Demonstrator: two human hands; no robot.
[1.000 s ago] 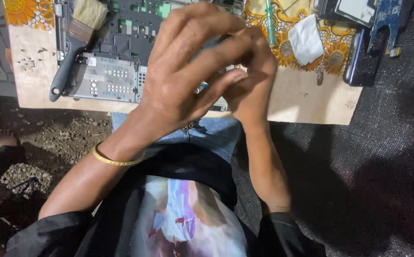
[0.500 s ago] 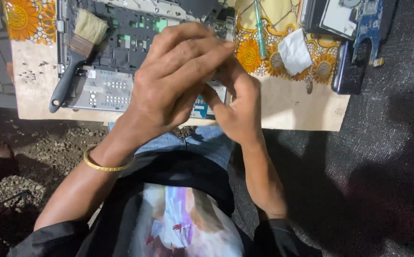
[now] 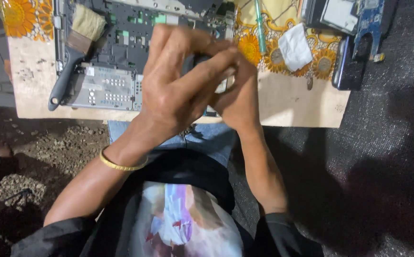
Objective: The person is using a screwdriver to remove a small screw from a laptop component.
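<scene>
My left hand (image 3: 173, 90), with a gold bangle (image 3: 121, 165) on its wrist, and my right hand (image 3: 241, 93) are pressed together above the near edge of an opened laptop base (image 3: 116, 52). Their fingers close around a small dark part (image 3: 200, 60), which the fingers mostly hide. A pale bit shows at the fingertips, and I cannot tell what it is. The laptop's circuit board and a metal drive cage (image 3: 104, 88) lie bare to the left of my hands.
A black-handled brush (image 3: 71, 57) lies on the laptop's left side. On the sunflower cloth (image 3: 323, 62) lie a green screwdriver (image 3: 260, 28), a crumpled white tissue (image 3: 296, 47), a dark phone (image 3: 347, 66) and a blue circuit board (image 3: 367, 24). All rest on a low wooden board (image 3: 292, 102).
Both hands stay clasped over the laptop. Their fingers have shifted a little around the small part, and the view has drifted slightly.
</scene>
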